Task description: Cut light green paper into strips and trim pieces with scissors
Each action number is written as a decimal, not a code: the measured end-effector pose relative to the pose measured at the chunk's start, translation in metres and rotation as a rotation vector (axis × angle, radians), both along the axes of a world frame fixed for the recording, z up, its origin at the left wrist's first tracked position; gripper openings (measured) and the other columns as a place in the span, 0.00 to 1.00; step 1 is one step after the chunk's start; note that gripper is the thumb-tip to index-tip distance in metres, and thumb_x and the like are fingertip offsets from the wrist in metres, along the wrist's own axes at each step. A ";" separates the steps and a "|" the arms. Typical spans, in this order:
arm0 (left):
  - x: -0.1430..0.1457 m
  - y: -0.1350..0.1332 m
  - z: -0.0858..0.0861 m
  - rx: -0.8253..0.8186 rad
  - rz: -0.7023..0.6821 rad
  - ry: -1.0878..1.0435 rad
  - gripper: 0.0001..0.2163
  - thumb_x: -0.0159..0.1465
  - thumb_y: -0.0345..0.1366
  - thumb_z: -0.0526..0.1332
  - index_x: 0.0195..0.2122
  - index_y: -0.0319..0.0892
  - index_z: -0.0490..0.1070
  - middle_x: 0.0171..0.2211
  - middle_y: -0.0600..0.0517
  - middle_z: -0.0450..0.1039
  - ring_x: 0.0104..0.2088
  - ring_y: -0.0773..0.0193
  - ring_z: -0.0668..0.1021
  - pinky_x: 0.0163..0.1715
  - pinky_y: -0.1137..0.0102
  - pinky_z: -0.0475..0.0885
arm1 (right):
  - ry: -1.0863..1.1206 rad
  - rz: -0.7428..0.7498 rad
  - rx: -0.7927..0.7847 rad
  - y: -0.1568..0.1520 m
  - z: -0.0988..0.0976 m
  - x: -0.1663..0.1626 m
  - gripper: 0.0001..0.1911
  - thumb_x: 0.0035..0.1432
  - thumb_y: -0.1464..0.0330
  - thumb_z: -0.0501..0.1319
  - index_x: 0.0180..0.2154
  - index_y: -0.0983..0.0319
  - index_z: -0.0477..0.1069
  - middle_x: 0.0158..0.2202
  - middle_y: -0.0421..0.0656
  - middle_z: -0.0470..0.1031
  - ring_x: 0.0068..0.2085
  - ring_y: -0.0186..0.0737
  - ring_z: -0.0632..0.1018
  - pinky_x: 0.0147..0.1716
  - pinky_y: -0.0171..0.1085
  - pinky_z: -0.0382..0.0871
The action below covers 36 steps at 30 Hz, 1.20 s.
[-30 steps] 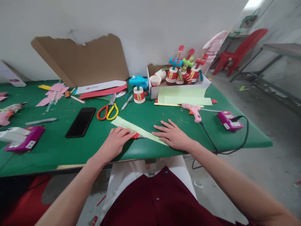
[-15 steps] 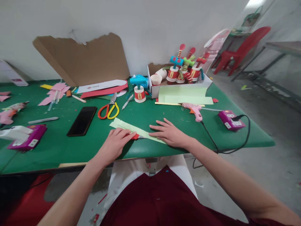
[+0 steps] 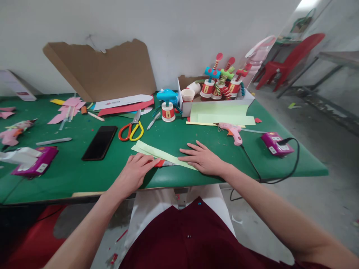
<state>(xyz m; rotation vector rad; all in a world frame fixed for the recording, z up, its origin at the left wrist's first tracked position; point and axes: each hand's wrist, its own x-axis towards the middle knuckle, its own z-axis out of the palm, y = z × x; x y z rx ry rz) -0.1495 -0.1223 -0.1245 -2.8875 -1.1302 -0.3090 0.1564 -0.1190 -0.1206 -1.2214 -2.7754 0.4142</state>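
A folded light-green paper strip (image 3: 158,152) lies slantwise near the table's front edge. My left hand (image 3: 134,172) is closed around a red utility knife (image 3: 159,163), whose grey blade end points right along the strip's near edge. Part of the knife is hidden under my fingers. With fingers spread, my right hand (image 3: 204,160) rests flat over the right end of the strip and the tabletop. Beyond the strip lie scissors (image 3: 131,129) with one red and one yellow handle.
A black phone (image 3: 100,143) lies left of the scissors. A paper-cup figure (image 3: 168,112) stands behind. At the back right, a box (image 3: 224,101) holds several similar figures. A pink glue gun (image 3: 231,131) is wired to a purple box (image 3: 277,144). Green sheets (image 3: 218,112) lean there.
More of the red utility knife and its blade now shows below the strip, as my left hand has shifted slightly. My right hand stays in place. The view has moved a little.
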 end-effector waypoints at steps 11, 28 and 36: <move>0.010 0.000 0.001 -0.020 -0.021 0.000 0.25 0.62 0.20 0.47 0.56 0.46 0.68 0.48 0.46 0.72 0.43 0.57 0.67 0.37 0.64 0.61 | 0.008 0.011 0.015 0.000 -0.003 0.001 0.22 0.68 0.65 0.47 0.60 0.48 0.62 0.65 0.35 0.60 0.67 0.49 0.55 0.64 0.57 0.43; 0.022 -0.006 0.002 -0.083 -0.028 -0.031 0.25 0.62 0.21 0.47 0.58 0.47 0.66 0.48 0.46 0.71 0.44 0.57 0.67 0.39 0.65 0.62 | 0.027 0.008 0.020 0.000 -0.005 0.001 0.21 0.69 0.65 0.46 0.61 0.48 0.62 0.65 0.35 0.60 0.67 0.49 0.54 0.65 0.57 0.42; 0.023 -0.008 0.003 -0.082 -0.018 -0.015 0.25 0.63 0.22 0.47 0.59 0.46 0.65 0.48 0.45 0.71 0.45 0.56 0.67 0.39 0.64 0.63 | 0.023 0.035 -0.066 -0.002 0.004 0.018 0.21 0.69 0.63 0.47 0.61 0.48 0.61 0.66 0.35 0.57 0.68 0.49 0.51 0.65 0.57 0.40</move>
